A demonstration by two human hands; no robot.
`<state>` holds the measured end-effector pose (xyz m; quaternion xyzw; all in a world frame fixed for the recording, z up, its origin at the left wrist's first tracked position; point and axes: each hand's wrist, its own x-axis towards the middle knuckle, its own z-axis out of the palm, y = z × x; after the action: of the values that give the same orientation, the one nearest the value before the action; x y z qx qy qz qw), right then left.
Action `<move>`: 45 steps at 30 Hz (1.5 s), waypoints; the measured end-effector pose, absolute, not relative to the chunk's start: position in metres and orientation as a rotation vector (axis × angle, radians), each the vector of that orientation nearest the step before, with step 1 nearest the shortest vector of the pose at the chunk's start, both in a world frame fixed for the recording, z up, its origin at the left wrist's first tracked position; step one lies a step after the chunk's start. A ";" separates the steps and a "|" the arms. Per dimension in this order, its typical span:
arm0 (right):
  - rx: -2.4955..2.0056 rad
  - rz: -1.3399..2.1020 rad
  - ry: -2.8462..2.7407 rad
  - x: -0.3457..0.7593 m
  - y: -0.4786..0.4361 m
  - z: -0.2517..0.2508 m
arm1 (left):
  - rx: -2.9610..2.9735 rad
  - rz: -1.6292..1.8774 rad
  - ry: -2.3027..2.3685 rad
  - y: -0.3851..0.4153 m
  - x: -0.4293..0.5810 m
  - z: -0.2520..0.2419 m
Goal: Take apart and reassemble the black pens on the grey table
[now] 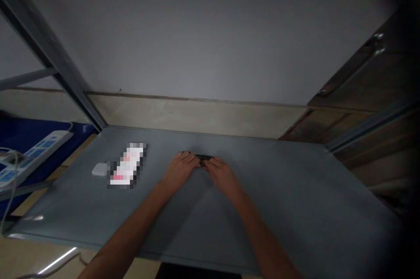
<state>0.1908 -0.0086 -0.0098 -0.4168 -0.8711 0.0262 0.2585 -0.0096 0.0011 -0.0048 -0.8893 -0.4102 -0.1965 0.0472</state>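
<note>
The left hand (182, 166) and right hand (222, 174) are gripping the dark object (204, 157) between them, probably light and stiff, its outer ends likely offering the surest hold

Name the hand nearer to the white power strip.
The left hand. It is right of the white power strip, holding a dark object; the right hand is farther right, on the object's other side.

Apparently no readable lettering or numbers.
</note>
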 end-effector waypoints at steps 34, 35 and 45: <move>-1.218 0.898 -1.751 0.192 -0.011 0.001 | -2.864 -0.790 -1.434 0.001 -0.012 -0.007; -1.230 0.893 -1.763 0.192 -0.011 0.001 | -2.859 -0.781 -1.399 0.002 -0.012 -0.007; -1.219 0.887 -1.753 0.190 -0.012 0.003 | -2.807 -0.745 -1.448 -0.002 -0.008 -0.006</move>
<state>0.1902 -0.0121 0.0033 -0.4826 -0.6939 0.3510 0.4030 -0.0081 -0.0023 -0.0060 -0.8639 -0.4455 -0.2293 -0.0516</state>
